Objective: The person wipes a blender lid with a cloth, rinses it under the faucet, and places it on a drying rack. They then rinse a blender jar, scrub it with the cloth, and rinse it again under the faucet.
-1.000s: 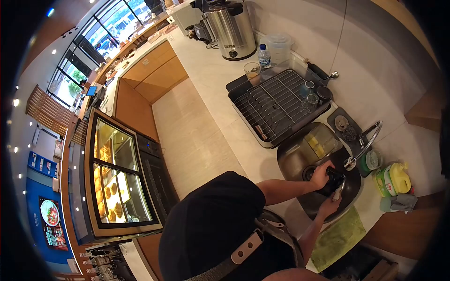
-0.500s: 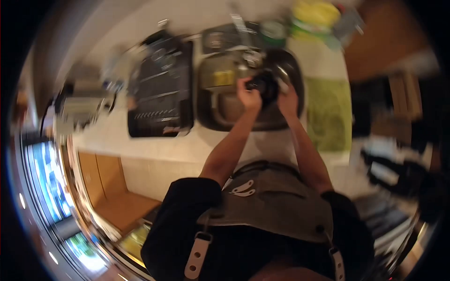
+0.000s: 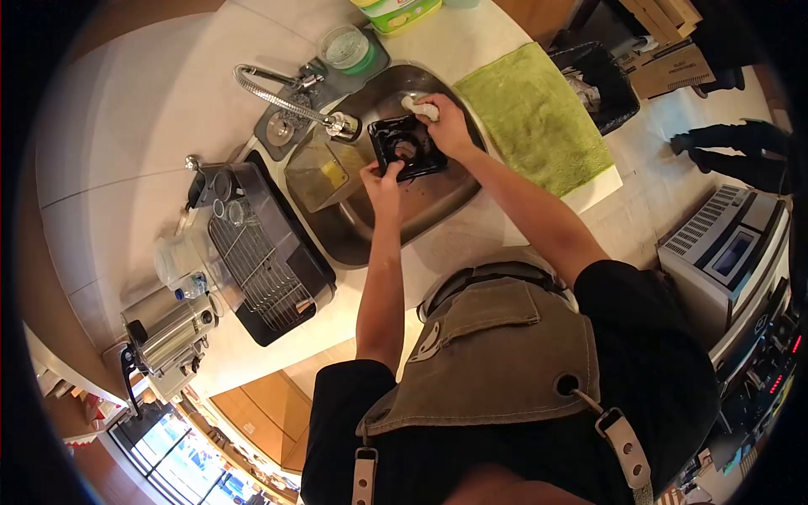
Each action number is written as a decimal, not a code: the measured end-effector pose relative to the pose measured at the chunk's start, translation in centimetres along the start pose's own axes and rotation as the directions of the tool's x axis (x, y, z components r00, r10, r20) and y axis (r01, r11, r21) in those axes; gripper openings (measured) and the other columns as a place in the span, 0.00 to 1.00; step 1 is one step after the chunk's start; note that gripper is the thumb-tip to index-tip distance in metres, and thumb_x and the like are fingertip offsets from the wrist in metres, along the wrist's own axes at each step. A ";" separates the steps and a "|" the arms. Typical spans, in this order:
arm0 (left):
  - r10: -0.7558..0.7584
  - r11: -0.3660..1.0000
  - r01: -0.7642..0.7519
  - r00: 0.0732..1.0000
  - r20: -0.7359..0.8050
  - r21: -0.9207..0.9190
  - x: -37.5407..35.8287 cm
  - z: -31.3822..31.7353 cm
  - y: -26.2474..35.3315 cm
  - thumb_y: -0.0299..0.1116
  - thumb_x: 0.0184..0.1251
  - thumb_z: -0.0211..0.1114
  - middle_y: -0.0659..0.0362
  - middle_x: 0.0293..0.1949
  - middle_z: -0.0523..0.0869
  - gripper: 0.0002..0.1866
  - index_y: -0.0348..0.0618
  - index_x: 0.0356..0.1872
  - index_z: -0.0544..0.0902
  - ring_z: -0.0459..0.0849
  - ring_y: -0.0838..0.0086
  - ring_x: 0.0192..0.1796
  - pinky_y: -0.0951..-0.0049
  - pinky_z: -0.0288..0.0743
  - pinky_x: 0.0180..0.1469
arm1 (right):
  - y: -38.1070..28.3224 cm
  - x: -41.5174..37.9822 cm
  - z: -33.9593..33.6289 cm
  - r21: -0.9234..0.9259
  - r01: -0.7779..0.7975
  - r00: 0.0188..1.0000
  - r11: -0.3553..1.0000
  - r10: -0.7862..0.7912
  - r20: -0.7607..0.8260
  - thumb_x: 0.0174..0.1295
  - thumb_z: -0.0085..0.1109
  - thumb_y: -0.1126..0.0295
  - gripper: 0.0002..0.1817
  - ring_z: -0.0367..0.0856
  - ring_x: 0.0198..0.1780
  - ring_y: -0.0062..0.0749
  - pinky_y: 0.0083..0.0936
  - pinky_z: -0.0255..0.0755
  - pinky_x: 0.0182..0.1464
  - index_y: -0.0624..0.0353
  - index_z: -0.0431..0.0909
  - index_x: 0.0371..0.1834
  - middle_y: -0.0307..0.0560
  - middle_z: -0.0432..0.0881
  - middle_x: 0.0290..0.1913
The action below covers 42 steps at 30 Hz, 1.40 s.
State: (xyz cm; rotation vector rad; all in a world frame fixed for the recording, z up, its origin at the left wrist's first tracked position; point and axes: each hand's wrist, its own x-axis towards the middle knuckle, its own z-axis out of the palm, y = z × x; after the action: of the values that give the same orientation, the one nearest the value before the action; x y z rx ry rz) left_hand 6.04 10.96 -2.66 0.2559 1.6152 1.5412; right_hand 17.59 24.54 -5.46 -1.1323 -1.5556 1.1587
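Since the earlier frames the view has swung round sharply and settled, so that the sink (image 3: 396, 210) now lies at upper centre with the faucet (image 3: 286, 97) arching in from the left, where a second ago it sat at lower right; the blur of half a second ago is gone. The work itself has not shifted: both hands remain over the basin on the same black square tray (image 3: 406, 145). The left hand (image 3: 383, 178) is closed on the tray's near edge, fingers wrapped over the rim, holding it tilted above the basin. The right hand (image 3: 446, 126) is clamped on a pale sponge (image 3: 421, 107) and pressed to the tray's far corner, as before. The tray is therefore inside the sink, clear of the bench (image 3: 471, 34), just right of a clear container (image 3: 324, 172) with yellow contents standing in the basin. I cannot tell whether water is running. To the right a green cloth (image 3: 534, 118) lies flat on the bench; to the left a drying rack (image 3: 261, 261) holds a few glasses. Judged from this, washing of the tray is ongoing and it has not been moved toward the rack.
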 end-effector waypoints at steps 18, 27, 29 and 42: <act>0.382 0.811 -0.190 0.889 -0.254 0.554 3.6 1.4 0.0 0.29 0.73 0.57 0.37 0.48 0.84 0.20 0.37 0.62 0.68 0.81 0.41 0.55 0.54 0.71 0.58 | -2.9 -3.2 -1.6 -0.197 0.236 0.970 0.952 -0.219 0.104 0.54 0.55 0.86 0.24 0.81 0.56 0.56 0.40 0.75 0.57 0.61 0.77 0.57 0.60 0.81 0.53; 0.414 0.862 -0.297 0.880 -0.234 0.410 7.2 -0.7 -3.7 0.28 0.72 0.57 0.40 0.47 0.85 0.17 0.35 0.58 0.71 0.83 0.46 0.53 0.57 0.73 0.57 | -2.5 -3.6 -3.5 -0.331 0.208 0.951 0.921 -0.111 0.288 0.49 0.55 0.84 0.27 0.80 0.52 0.64 0.49 0.75 0.57 0.63 0.76 0.57 0.66 0.80 0.53; 0.390 0.883 -0.294 0.894 -0.223 0.366 7.1 -0.6 -5.9 0.27 0.71 0.57 0.41 0.49 0.84 0.17 0.35 0.58 0.71 0.84 0.49 0.53 0.58 0.73 0.58 | -1.5 -1.2 -3.3 -0.270 0.142 0.959 0.952 -0.064 0.277 0.57 0.59 0.79 0.22 0.81 0.54 0.56 0.44 0.75 0.55 0.63 0.77 0.57 0.64 0.82 0.53; 0.074 0.996 -0.077 0.996 0.054 0.052 9.9 -0.2 -8.8 0.25 0.74 0.58 0.53 0.55 0.82 0.18 0.41 0.63 0.73 0.85 0.69 0.43 0.68 0.83 0.47 | -3.8 -1.2 -1.8 0.649 -0.643 0.756 0.406 0.201 0.623 0.75 0.52 0.57 0.24 0.80 0.57 0.29 0.31 0.73 0.59 0.61 0.72 0.66 0.42 0.80 0.59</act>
State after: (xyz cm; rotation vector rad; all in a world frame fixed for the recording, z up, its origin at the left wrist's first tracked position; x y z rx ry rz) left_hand 3.49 15.59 -14.85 0.3875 1.6242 1.5367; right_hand 18.93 23.15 -1.60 -0.5709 -0.6954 2.3669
